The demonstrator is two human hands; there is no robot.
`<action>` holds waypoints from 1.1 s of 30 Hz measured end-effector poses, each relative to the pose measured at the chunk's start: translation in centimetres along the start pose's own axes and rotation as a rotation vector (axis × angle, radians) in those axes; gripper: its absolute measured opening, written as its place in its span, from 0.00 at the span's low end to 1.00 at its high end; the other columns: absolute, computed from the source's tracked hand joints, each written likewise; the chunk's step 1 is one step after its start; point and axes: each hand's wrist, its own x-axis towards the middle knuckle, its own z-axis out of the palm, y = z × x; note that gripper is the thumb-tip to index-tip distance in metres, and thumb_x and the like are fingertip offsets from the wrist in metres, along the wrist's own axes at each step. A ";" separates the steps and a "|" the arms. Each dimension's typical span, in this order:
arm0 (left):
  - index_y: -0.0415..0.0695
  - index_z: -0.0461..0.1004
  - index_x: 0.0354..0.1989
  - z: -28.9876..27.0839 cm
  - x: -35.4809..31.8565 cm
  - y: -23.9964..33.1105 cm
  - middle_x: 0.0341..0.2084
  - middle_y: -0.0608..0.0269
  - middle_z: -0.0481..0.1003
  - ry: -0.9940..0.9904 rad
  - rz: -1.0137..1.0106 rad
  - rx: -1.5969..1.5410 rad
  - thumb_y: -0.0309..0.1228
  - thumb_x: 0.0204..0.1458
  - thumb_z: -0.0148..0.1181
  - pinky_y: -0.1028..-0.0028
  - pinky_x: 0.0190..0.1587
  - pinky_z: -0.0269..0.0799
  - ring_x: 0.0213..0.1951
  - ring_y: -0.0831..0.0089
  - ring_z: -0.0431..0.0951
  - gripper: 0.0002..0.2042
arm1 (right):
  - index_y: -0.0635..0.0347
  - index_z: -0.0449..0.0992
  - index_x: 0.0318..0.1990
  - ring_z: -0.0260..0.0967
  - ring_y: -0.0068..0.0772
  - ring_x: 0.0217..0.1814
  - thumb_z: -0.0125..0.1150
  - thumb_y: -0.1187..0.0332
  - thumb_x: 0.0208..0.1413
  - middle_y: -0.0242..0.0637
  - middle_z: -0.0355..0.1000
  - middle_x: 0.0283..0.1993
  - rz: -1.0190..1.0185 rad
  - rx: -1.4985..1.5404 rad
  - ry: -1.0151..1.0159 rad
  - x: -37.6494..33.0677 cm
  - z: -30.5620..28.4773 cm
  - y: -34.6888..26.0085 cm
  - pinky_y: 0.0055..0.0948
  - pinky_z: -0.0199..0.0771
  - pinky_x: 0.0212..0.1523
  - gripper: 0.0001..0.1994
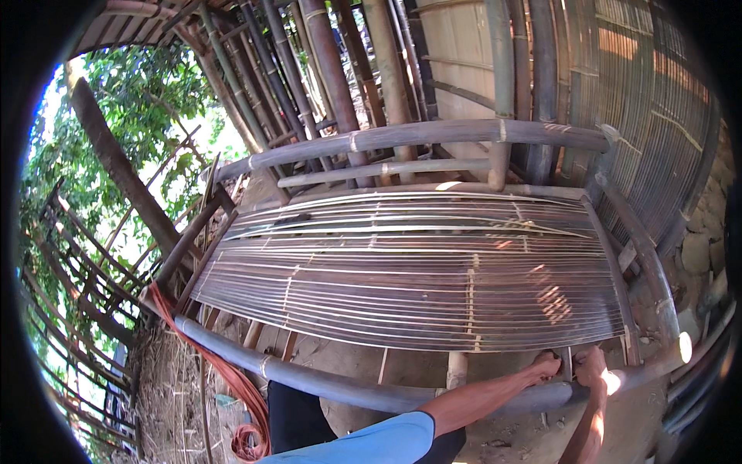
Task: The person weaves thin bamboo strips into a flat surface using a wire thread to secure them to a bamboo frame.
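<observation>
Held left hand [547,366] and right hand [593,367] curled near the front-right corner of the grey-brown, round-poled bamboo worktop [309,373]; could not tell whether grasping anything. Saw long, dark-brown split-bamboo slats [402,288] covering most of it; judged unfinished, with an open gap along the front edge.

Desk [433,135] at centre, slats [402,288] across its top. Cord bundle [236,383] at its lower-left corner. Left hand [546,365] beside right hand [592,366] at front rail [332,379], lower right. Foliage [147,85] upper left; panel [665,131] upper right.
</observation>
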 end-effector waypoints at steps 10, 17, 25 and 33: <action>0.43 0.77 0.19 -2.7 -0.6 -0.4 0.15 0.58 0.75 0.039 0.022 0.203 0.33 0.50 0.55 0.65 0.18 0.66 0.16 0.68 0.74 0.12 | 0.61 0.81 0.29 0.74 0.55 0.41 0.66 0.71 0.43 0.51 0.76 0.38 -0.165 -0.140 0.108 -0.8 0.3 -3.7 0.38 0.73 0.43 0.05; 0.40 0.80 0.22 -3.2 -3.6 1.1 0.17 0.62 0.77 -0.105 0.187 0.035 0.31 0.50 0.63 0.67 0.22 0.69 0.19 0.73 0.75 0.09 | 0.62 0.72 0.39 0.73 0.32 0.40 0.51 0.64 0.66 0.38 0.75 0.33 -0.070 0.584 0.339 -5.2 -2.5 -6.0 0.35 0.72 0.45 0.10; 0.36 0.80 0.28 -6.2 -9.3 2.8 0.17 0.63 0.76 -0.073 0.274 -0.116 0.31 0.57 0.59 0.73 0.21 0.71 0.21 0.72 0.78 0.11 | 0.59 0.63 0.40 0.58 0.18 0.33 0.50 0.72 0.69 0.27 0.59 0.31 -0.186 0.763 0.421 -9.0 -0.3 -10.7 0.20 0.61 0.36 0.04; 0.35 0.68 0.62 -6.8 -14.8 5.8 0.31 0.51 0.78 -0.493 -0.026 -0.773 0.22 0.59 0.54 0.69 0.33 0.87 0.28 0.66 0.83 0.21 | 0.56 0.56 0.45 0.56 0.18 0.34 0.49 0.80 0.66 0.26 0.53 0.36 -0.360 0.821 0.462 -10.8 0.8 -11.1 0.18 0.60 0.34 0.10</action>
